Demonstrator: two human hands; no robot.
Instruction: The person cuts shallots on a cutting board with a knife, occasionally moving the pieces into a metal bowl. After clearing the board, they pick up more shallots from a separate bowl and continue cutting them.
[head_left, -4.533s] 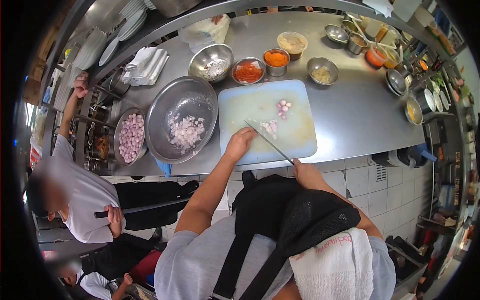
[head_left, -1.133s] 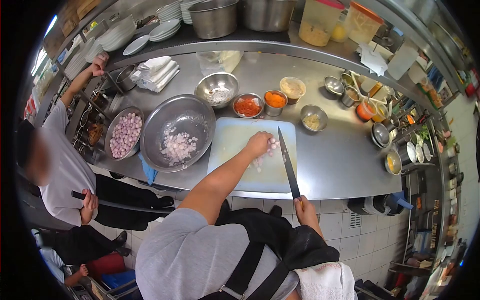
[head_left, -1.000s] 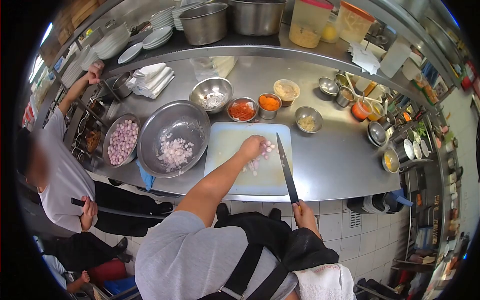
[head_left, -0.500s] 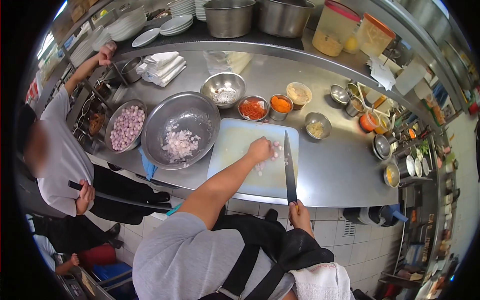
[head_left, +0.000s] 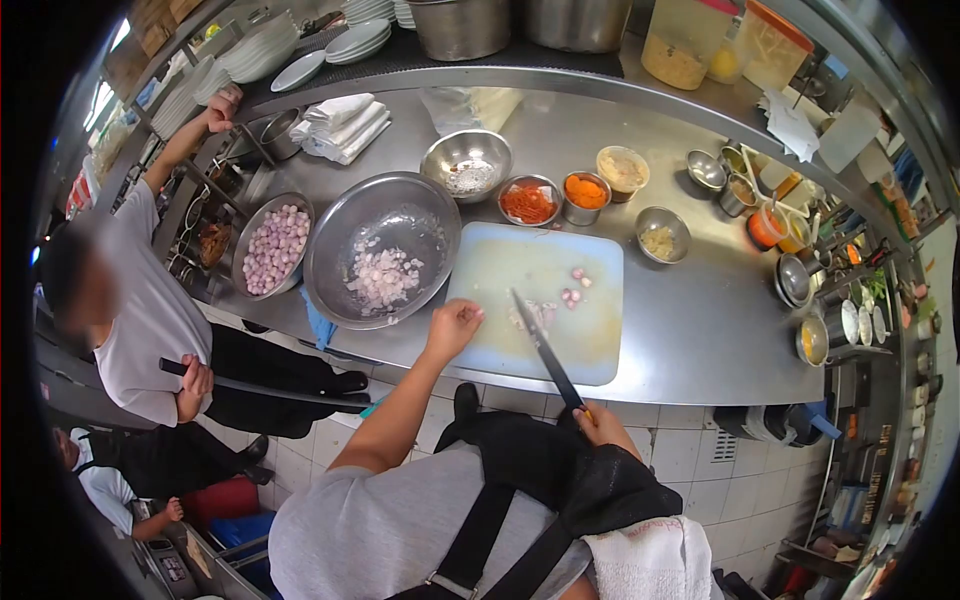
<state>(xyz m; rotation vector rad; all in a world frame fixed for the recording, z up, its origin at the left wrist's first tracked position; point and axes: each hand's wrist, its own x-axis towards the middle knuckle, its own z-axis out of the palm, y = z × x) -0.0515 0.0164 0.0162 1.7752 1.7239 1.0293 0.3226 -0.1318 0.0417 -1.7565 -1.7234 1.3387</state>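
My right hand (head_left: 602,428) grips the handle of a long kitchen knife (head_left: 552,358). The blade points up and left over the cutting board (head_left: 480,270), its tip beside a small pile of cut shallots (head_left: 541,315). Several peeled shallots (head_left: 571,296) lie just past the pile. At the board's left edge is my left hand (head_left: 456,326), its fingers curled together; whatever they may hold is hidden. Left of the board, a large metal bowl (head_left: 335,225) contains sliced shallots (head_left: 384,279). A smaller bowl of whole shallots (head_left: 275,248) stands beyond it.
Behind the board stand a metal bowl (head_left: 490,143), a bowl of red shreds (head_left: 528,201), a cup of orange pieces (head_left: 585,192) and a tub (head_left: 622,172). A small bowl (head_left: 677,222) sits right. A co-worker (head_left: 150,320) at left holds a long dark-handled blade (head_left: 270,388).
My left hand has moved left and back from the shallots to the board's left edge. The knife has swung left, its tip now beside the cut pieces. The view has shifted slightly.
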